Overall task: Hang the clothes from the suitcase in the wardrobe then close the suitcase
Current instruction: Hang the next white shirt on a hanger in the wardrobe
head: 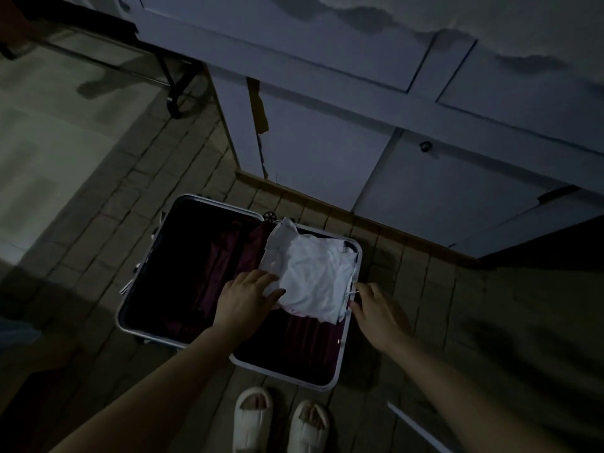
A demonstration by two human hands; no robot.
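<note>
Slippers [281, 423] nearest; white clothes [310, 276] btwn L hand [248, 299], R hand [376, 312].

**Open suitcase, white clothes, shut wardrobe**

The suitcase [157, 282] is laid open flat on the floor, its dark red lining exposed. White clothes [310, 273] are piled crumpled in its right half. The pale wardrobe [327, 152] beyond is seen shut.

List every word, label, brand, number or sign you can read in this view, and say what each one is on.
None can be read. The open suitcase, the white clothes in it, the wardrobe doors, the slippers and the floor show no legible writing in this dim picture. A faint pink mark at the clothes' lower edge is too blurred to tell.
</note>
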